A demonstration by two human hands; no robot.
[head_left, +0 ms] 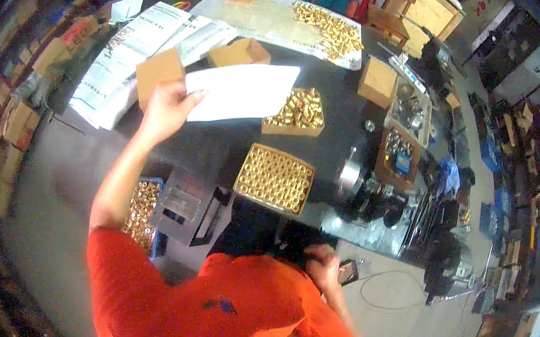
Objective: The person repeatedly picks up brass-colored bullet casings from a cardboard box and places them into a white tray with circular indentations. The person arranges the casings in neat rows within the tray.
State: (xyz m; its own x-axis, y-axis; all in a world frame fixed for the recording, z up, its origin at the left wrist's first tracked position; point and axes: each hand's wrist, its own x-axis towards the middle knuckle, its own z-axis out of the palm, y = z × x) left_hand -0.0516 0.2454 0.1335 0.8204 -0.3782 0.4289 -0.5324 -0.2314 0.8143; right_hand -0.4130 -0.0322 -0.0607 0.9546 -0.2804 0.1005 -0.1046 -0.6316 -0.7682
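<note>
The white sheet (242, 96) is partly hiding the left side of the carton of brass pieces (293, 131). The right hand (323, 267) is blurring against dark clothing (247, 232), fingertips indistinct. The orange shirt (228, 291) is running off the lower edge.

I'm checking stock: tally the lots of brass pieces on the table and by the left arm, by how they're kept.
Neatly filled cardboard box: 1
Loosely heaped cardboard box: 1
Loose pile on a sheet: 1
Blue-edged tub: 1
Total: 4
</note>
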